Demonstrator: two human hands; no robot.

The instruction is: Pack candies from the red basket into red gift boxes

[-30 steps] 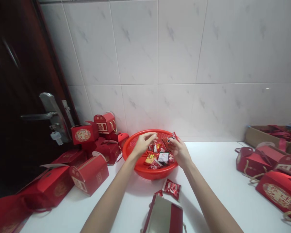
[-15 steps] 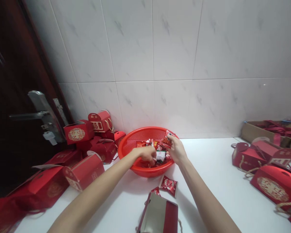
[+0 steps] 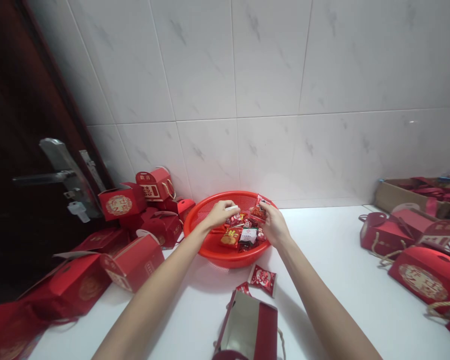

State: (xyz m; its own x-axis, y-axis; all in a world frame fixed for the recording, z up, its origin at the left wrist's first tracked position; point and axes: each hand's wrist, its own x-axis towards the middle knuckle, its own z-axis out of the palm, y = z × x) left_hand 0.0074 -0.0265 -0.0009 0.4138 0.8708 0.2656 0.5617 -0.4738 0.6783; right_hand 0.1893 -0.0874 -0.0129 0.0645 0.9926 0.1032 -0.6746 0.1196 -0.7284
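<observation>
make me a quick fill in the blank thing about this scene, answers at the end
The see-through packet with reddish contents is in the person's ____ hand. The colour of the basket is ____. Between the basket and the box nearest the person, ____ loose packets show on the tabletop. The dark door is on the ____ side of the picture.

Missing words: right; red; two; left.

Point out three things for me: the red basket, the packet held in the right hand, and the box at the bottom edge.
Red basket [image 3: 222, 259]: head view, on its front wall.
Held packet [image 3: 257, 213]: head view, on its reddish lower part.
Box [image 3: 243, 322]: head view, on its pale grey area.
</observation>
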